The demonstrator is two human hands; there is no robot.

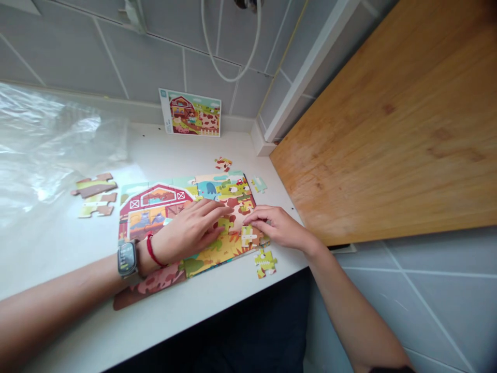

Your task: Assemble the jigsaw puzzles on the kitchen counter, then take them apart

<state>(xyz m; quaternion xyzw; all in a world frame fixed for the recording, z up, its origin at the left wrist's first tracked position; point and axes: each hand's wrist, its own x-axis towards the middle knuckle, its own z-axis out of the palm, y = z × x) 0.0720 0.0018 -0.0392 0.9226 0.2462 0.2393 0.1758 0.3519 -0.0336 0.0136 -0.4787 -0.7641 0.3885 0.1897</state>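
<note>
A farm jigsaw puzzle (pixel 155 194) with a red barn lies on the white tabletop, partly hidden under my hands. My left hand (pixel 198 223) rests over its middle, fingers stretched out and palm down, holding nothing. At the right side of the puzzle, my right hand (pixel 277 224) has thumb and fingers drawn together at a puzzle piece (pixel 248 236) with a white fence on green; the exact contact is partly hidden. Loose nearby are a green fence piece (pixel 266 262), a pale green piece (pixel 259 184) and a brown-spotted piece (pixel 223 164).
Several loose pieces (pixel 97 194) lie left of the puzzle. A picture card (pixel 194 114) of the farm leans on the tiled wall. Clear plastic wrapping (pixel 58 140) covers the table's left. A wooden panel (pixel 388 134) stands close on the right, and a white cable (pixel 209 52) hangs above.
</note>
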